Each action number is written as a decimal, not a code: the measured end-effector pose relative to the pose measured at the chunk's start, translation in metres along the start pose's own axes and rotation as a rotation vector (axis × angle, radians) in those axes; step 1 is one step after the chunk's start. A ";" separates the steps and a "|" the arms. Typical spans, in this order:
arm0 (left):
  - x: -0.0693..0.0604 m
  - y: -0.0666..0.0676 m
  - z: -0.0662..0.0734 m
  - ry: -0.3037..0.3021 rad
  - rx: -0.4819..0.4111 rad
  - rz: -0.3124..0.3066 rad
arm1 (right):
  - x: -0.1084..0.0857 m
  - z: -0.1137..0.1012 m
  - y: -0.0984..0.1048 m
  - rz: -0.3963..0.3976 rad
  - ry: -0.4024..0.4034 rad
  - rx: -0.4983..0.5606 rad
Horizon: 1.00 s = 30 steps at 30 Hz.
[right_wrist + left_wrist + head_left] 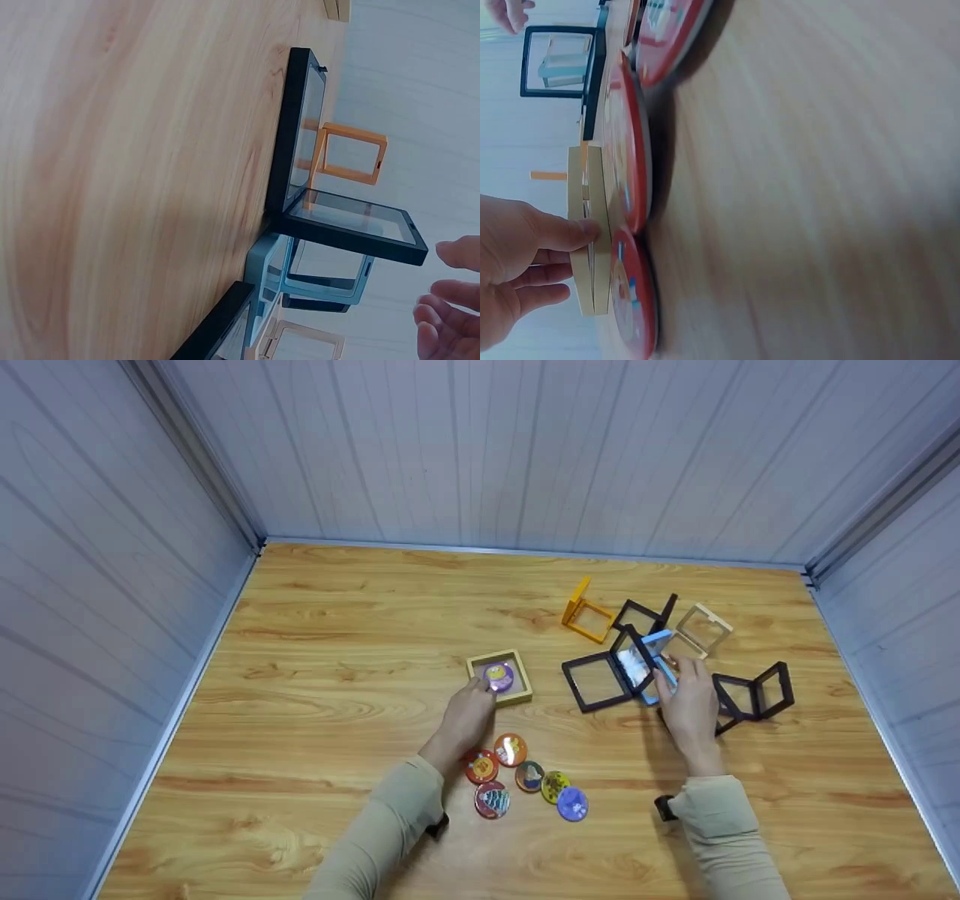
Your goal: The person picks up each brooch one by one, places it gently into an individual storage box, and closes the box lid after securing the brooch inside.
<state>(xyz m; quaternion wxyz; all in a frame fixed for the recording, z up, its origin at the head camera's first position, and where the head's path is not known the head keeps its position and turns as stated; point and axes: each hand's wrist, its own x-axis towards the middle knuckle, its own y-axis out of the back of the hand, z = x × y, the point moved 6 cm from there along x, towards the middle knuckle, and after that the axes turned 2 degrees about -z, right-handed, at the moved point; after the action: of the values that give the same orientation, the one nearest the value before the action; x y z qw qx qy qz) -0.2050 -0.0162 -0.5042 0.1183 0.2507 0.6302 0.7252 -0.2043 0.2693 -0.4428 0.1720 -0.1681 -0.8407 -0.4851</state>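
A closed beige display frame (525, 690) lies on the table with a purple round badge (504, 679) inside. My left hand (468, 715) is at its near left corner. In the left wrist view, the thumb presses on the frame's edge across the seam, with the other fingers bent by its upper side. My right hand (690, 705) hovers over the group of opened frames, its fingers loosely bent and holding nothing. Closest to it are a black frame (345, 238) with a raised lid and a light blue frame (322, 292) behind that.
Several round badges (529, 776) in red, orange, green, yellow and violet lie in front of the beige frame. An orange frame (592, 624), a cream frame (705, 628) and other black frames (776, 690) stand open around the right hand. Pale wall panels (480, 457) enclose the table.
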 end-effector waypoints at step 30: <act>-0.008 0.005 -0.069 0.012 -0.006 0.021 | 0.008 0.007 -0.023 -0.141 -0.021 0.144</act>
<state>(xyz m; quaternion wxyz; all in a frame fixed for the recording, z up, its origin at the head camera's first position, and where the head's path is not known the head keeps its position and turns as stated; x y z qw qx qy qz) -0.2325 -0.0800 -0.5064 0.1077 0.2529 0.6258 0.7299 -0.2226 0.2651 -0.4596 0.1401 -0.1010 -0.8849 -0.4325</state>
